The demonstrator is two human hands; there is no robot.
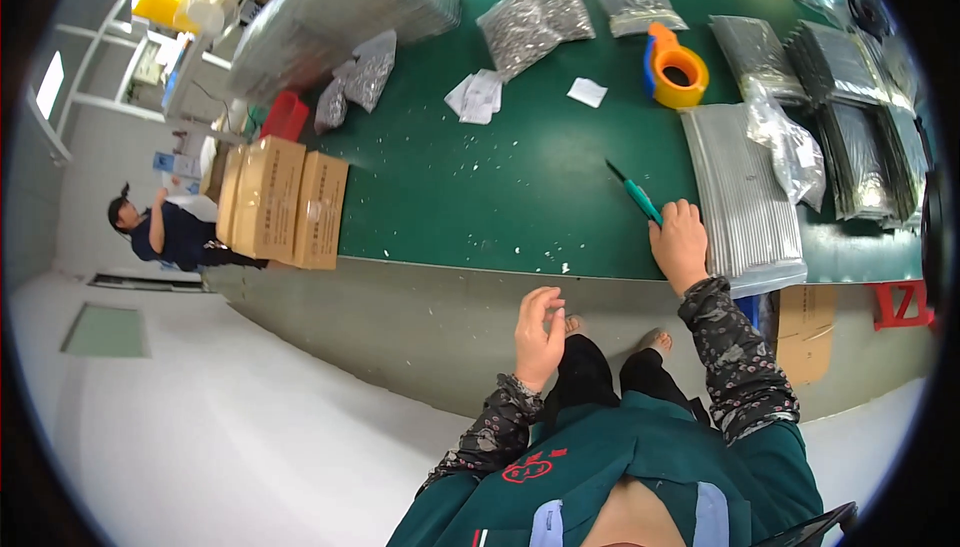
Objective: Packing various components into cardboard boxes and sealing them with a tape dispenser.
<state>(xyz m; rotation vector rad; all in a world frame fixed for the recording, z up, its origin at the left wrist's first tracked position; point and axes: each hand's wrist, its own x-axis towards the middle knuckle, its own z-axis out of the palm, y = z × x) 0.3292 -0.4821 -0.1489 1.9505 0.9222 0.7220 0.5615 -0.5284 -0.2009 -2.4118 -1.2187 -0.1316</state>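
A slim utility knife (636, 195) with a teal handle and dark tip lies at a slant over the green tabletop, tip pointing far left. My right hand (681, 245) is at the table's near edge, its curled fingers closed around the knife's near end. Just right of that hand is a stack of clear, ribbed plastic sleeves (740, 197). My left hand (540, 335) hangs in front of the table edge, above the floor. Its fingers are loosely bent, the thumb stands apart, and nothing is in it.
An orange and blue tape dispenser (680, 75), paper slips (476, 97) and bags of small parts (535, 19) lie farther back. Packed plastic bundles (850, 77) fill the right side. Cardboard boxes (270, 197) stand at the left, with a person (170, 227) beyond.
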